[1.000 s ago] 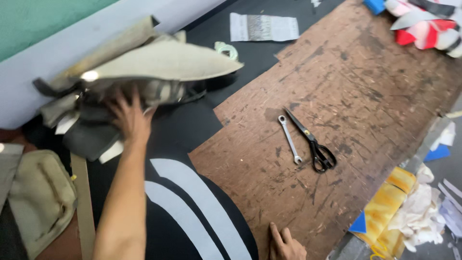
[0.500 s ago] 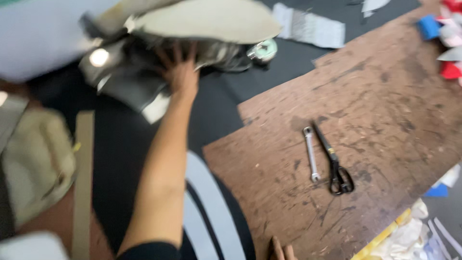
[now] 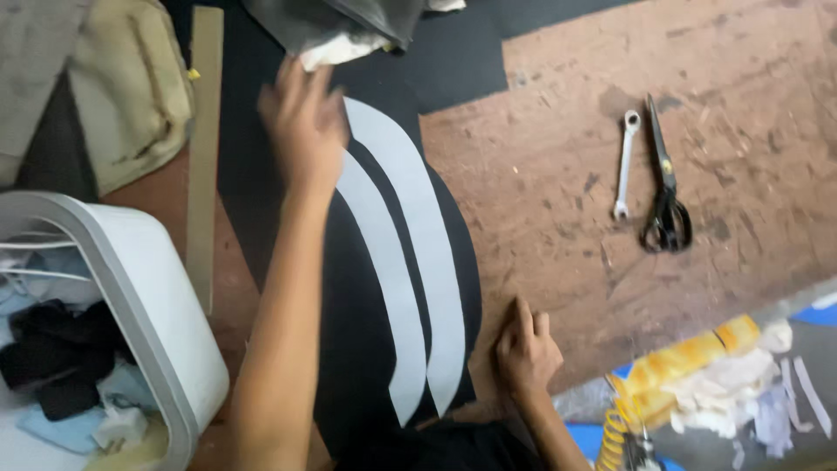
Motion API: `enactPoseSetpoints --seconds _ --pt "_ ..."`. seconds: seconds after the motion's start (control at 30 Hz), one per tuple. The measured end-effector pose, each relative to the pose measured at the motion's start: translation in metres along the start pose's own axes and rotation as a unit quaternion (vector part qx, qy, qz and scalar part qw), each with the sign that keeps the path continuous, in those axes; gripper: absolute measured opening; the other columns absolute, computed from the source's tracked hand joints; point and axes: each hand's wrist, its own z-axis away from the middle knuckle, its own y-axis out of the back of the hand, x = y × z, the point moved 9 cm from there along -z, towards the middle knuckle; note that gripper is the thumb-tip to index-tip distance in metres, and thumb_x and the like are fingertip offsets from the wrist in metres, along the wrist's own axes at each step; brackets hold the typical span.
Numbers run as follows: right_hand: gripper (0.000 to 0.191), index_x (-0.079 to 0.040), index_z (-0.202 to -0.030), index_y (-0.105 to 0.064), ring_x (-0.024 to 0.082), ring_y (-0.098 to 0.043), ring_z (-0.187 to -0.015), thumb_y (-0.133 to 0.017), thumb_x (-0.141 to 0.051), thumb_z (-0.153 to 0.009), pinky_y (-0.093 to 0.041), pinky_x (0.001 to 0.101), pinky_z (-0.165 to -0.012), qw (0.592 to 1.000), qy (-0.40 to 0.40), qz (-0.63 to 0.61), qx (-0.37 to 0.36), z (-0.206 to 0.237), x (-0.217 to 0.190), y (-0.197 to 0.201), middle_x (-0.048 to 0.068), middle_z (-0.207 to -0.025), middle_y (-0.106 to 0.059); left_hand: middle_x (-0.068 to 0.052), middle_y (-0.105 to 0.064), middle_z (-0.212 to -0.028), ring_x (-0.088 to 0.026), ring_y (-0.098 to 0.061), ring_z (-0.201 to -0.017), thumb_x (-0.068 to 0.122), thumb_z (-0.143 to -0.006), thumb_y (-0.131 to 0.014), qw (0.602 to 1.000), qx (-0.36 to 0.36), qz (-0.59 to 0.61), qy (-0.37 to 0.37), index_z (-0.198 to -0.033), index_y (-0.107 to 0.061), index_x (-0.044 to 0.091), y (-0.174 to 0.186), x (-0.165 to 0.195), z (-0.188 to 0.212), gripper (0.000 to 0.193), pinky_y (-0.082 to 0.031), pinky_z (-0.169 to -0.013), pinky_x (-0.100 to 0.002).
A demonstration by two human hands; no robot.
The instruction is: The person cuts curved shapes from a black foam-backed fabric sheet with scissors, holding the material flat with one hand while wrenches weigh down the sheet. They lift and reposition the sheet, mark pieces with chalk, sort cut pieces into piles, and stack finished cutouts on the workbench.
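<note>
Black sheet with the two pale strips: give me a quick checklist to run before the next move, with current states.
1. Left hand over the top of the black sheet: ok, though blurred, so contact cannot be told.
2. Right hand resting at the sheet's lower right edge on the board: ok.
3. Both pale strips lying flat, side by side, apart: ok.
4. Scissors and wrench off the sheet, apart from both hands: ok.
5. Fabric pile overlapping the sheet's top: not ok.
6. White bin off the sheet: ok.
</note>
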Motion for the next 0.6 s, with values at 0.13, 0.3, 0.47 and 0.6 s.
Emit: enactPoseSetpoints --seconds 0.13,0.3,0.47,0.6 --pt "0.043 -0.014 -0.13 -0.066 0.031 -0.06 -0.061 -0.068 -0.011 -0.087 -0.048 0.0403 -0.051 0.998 0.053 -0.026 0.036 0.006 -0.004 0.006 0.013 -0.1 -0.062 -0.014 -0.049 -0.159 -0.033 -0.036 -0.156 0.016 -0.108 -0.058 0.986 -0.088 0.041 0.134 -0.149 -0.057 0.01 0.051 -0.002 0.157 0.041 -0.018 -0.131 -0.058" --pt "0.031 -0.016 -0.132 -0.064 0.033 -0.064 -0.071 -0.065 -0.011 -0.101 -0.05 0.0418 -0.058 0.995 0.053 -0.069 0.049 0.018 0.0 0.01 0.01 -0.099 -0.062 -0.011 -0.041 -0.163 -0.04 -0.016 -0.156 0.049 -0.094 -0.069 0.967 -0.241 -0.015 0.08 -0.15 -0.053 0.013 0.058 0.042 0.271 0.069 0.004 -0.122 -0.067" --pt "0.026 -0.015 -0.129 -0.065 0.033 -0.064 -0.072 -0.066 -0.014 -0.103 -0.05 0.0441 -0.058 0.995 0.045 -0.073 0.05 0.024 0.003 0.009 0.01 -0.098 -0.064 -0.006 -0.03 -0.17 -0.045 0.004 -0.155 0.076 -0.085 -0.062 0.953 -0.298 -0.047 0.026 -0.16 -0.044 0.019 0.046 0.055 0.286 0.096 0.017 -0.112 -0.076" --pt "0.03 -0.015 -0.131 -0.064 0.027 -0.067 -0.078 -0.07 -0.021 -0.102 -0.054 0.0429 -0.067 0.983 0.023 -0.182 -0.006 0.031 0.014 0.009 0.009 -0.097 -0.064 -0.005 -0.025 -0.172 -0.045 0.009 -0.153 0.084 -0.08 -0.058 0.947 -0.316 -0.059 0.019 -0.159 -0.044 0.028 0.043 0.058 0.292 0.098 0.02 -0.109 -0.078"
